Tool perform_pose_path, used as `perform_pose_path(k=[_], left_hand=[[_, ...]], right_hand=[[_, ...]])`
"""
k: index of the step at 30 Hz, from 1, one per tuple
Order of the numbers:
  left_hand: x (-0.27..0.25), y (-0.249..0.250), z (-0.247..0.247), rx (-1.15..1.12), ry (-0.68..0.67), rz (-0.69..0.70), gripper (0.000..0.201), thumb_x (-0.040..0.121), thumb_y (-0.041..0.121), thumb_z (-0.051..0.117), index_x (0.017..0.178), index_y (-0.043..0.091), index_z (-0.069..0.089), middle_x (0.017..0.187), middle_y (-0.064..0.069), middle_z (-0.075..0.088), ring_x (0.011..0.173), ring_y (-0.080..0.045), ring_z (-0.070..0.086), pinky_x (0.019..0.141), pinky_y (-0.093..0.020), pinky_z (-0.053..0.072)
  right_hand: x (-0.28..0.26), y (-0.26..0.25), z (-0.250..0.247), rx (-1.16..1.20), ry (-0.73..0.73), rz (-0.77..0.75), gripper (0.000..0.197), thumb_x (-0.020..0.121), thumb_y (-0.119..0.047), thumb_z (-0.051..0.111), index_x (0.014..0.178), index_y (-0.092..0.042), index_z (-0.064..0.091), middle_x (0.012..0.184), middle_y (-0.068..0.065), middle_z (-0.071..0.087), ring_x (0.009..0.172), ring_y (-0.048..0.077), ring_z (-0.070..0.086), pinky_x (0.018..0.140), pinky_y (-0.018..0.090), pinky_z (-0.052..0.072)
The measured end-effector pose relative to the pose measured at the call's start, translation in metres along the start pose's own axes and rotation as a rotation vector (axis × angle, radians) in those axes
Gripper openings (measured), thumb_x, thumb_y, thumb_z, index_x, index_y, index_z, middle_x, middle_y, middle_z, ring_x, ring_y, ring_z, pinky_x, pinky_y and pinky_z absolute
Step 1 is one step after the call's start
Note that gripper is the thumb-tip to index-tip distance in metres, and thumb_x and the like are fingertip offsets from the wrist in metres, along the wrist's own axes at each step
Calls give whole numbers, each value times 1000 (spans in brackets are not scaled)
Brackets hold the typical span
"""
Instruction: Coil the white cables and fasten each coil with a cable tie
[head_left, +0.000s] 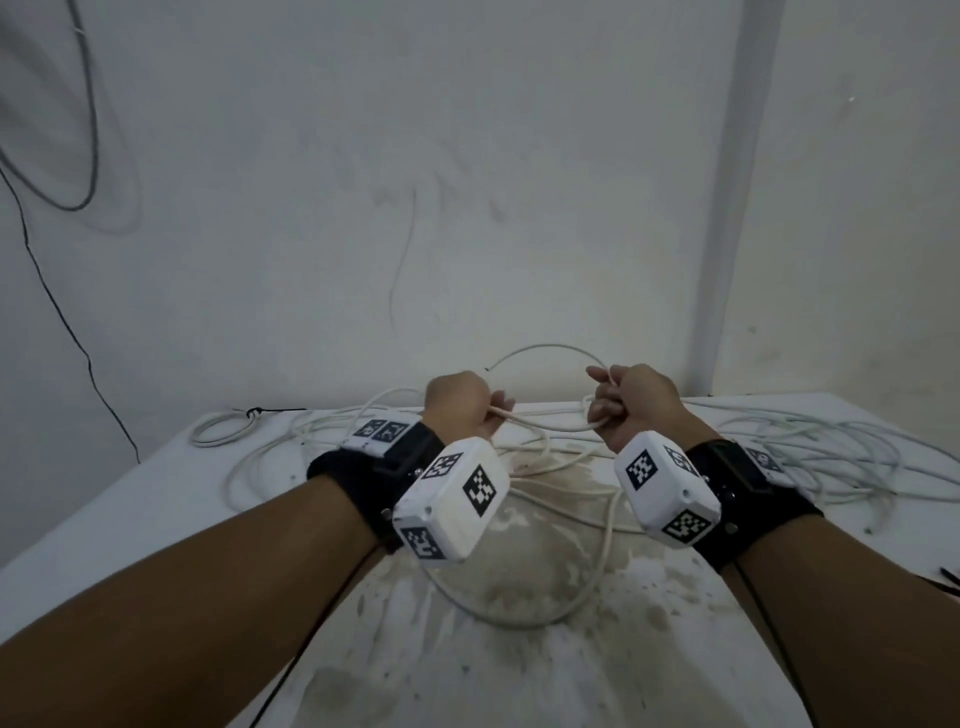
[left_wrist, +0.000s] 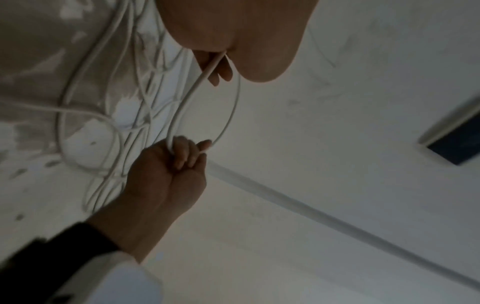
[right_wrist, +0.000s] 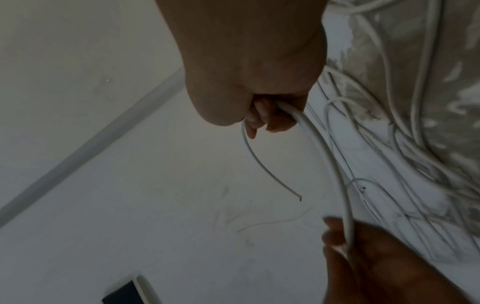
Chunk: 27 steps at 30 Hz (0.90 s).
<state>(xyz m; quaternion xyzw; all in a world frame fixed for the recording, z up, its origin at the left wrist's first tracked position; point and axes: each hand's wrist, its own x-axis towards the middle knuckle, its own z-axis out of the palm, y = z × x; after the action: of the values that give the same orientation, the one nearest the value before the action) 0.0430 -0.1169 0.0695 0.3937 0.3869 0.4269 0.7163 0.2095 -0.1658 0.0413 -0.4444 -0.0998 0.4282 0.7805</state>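
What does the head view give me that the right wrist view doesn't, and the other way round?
Head view only: a coiled bundle at the table's far left, a loose tangle at the right, and both wrist-worn marker boxes. Right wrist view only: the cable's cut tip close up and a dark rectangle on the wall. Both: left hand and right hand gripping one white cable.

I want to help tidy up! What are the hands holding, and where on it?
Both hold one white cable: right hand near its free end, left hand further along.
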Motion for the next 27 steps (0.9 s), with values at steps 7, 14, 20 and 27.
perform_pose_path(k=[7, 14, 20, 27], left_hand=[[6, 42, -29, 385, 30, 238, 21, 100, 6, 44, 107, 7, 64, 69, -2, 44, 46, -11, 34, 42, -21, 32], [13, 69, -33, 889, -223, 552, 21, 100, 23, 56, 100, 18, 76, 66, 10, 56, 45, -3, 38, 45, -19, 28], [24, 74, -35, 925, -271, 709, 16, 91, 25, 70, 90, 12, 79, 53, 18, 58, 45, 1, 43, 47, -13, 34], [46, 56, -46, 762, -217, 551, 22, 101, 22, 54, 95, 11, 72, 80, 2, 64, 52, -10, 46, 51, -20, 40]], right_hand=[[6, -6, -5, -104, -46, -129, 27, 105, -24, 40, 96, -8, 59, 46, -5, 31, 35, 8, 20, 35, 18, 19], [-36, 6, 60, -88, -522, -247, 22, 105, -28, 45, 99, -12, 57, 53, -5, 23, 40, 7, 17, 34, 19, 16], [-34, 5, 84, -465, -550, -305, 28, 106, -27, 41, 109, -8, 61, 52, -4, 26, 45, 11, 17, 40, 21, 14], [-5, 12, 71, -403, -309, -310, 33, 106, -30, 43, 84, -9, 54, 50, -4, 25, 42, 10, 17, 38, 21, 14]])
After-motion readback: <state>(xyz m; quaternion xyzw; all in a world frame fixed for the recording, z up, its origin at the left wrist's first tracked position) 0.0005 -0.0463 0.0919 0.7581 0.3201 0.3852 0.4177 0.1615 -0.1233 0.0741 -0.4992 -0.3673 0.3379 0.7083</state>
